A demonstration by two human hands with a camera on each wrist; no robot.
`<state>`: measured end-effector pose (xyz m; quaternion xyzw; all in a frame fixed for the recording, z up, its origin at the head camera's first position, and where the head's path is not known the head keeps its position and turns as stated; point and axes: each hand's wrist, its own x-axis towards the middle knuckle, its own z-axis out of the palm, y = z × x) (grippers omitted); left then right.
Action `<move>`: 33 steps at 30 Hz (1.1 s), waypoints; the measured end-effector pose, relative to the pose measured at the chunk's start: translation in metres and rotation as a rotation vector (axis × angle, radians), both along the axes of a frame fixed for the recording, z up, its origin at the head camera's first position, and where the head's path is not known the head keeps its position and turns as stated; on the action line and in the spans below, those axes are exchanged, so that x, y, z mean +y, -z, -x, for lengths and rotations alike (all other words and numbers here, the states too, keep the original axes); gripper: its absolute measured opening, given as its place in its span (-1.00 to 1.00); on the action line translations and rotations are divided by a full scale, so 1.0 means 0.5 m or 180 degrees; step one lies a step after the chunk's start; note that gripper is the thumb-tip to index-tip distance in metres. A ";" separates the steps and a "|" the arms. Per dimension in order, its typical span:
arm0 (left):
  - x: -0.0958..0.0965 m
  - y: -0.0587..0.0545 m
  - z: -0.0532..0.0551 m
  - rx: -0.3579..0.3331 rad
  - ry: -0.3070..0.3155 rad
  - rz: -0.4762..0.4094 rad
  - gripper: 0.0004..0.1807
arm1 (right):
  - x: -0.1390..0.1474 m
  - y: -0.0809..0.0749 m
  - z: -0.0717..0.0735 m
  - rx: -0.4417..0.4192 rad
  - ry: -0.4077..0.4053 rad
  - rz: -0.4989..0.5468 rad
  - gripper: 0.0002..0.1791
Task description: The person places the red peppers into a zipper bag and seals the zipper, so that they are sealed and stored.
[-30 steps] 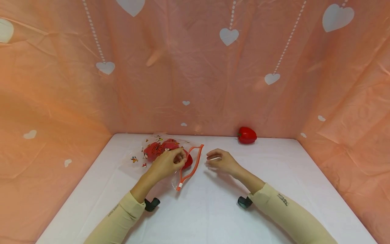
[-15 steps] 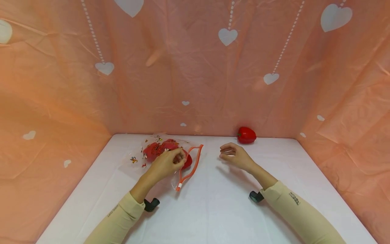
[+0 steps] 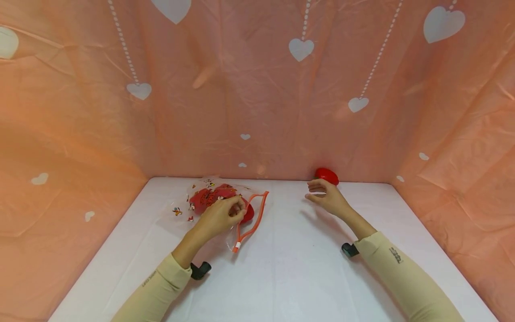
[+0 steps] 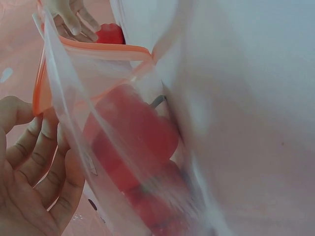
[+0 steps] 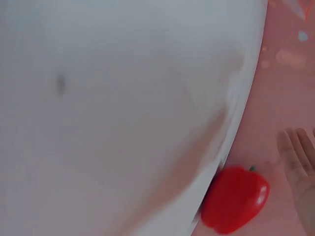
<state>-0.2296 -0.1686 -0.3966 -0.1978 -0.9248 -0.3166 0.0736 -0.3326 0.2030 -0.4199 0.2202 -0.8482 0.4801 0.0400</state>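
Note:
My left hand (image 3: 219,218) pinches the orange zip rim (image 4: 37,93) of a clear plastic bag (image 3: 182,221) between thumb and fingers. The bag lies on the table with its mouth apart, facing right, and has small printed figures on it. Red bell peppers (image 4: 133,132) show through its wall in the left wrist view; one has a dark stem. My right hand (image 3: 330,198) hovers with fingers extended and holds nothing, just in front of a loose red bell pepper (image 3: 329,175). In the head view that hand partly covers the pepper. The right wrist view shows the pepper (image 5: 235,199) whole.
A white cloth covers the table (image 3: 281,277). Behind it and along both sides hangs a pink curtain (image 3: 273,112) with white hearts. The loose pepper sits at the table's back edge, close to the curtain. A dark wrist camera (image 3: 200,270) juts from the left cuff.
My right hand has moved right and away from me, from near the bag's mouth to in front of the loose pepper. The left hand and the bag have stayed in place.

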 end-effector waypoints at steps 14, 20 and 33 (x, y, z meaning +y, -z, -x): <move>-0.001 0.003 0.003 -0.0054 0.0013 -0.0032 -0.91 | 0.066 -0.011 0.054 0.0417 0.0643 -0.0435 -0.43; 0.000 0.003 0.002 -0.0065 0.0005 -0.0029 -0.90 | 0.083 -0.010 0.075 0.0350 0.0700 -0.0572 -0.36; 0.000 0.004 0.003 -0.0091 0.0011 -0.0043 -0.91 | 0.080 -0.005 0.099 0.0105 0.0754 -0.0750 -0.15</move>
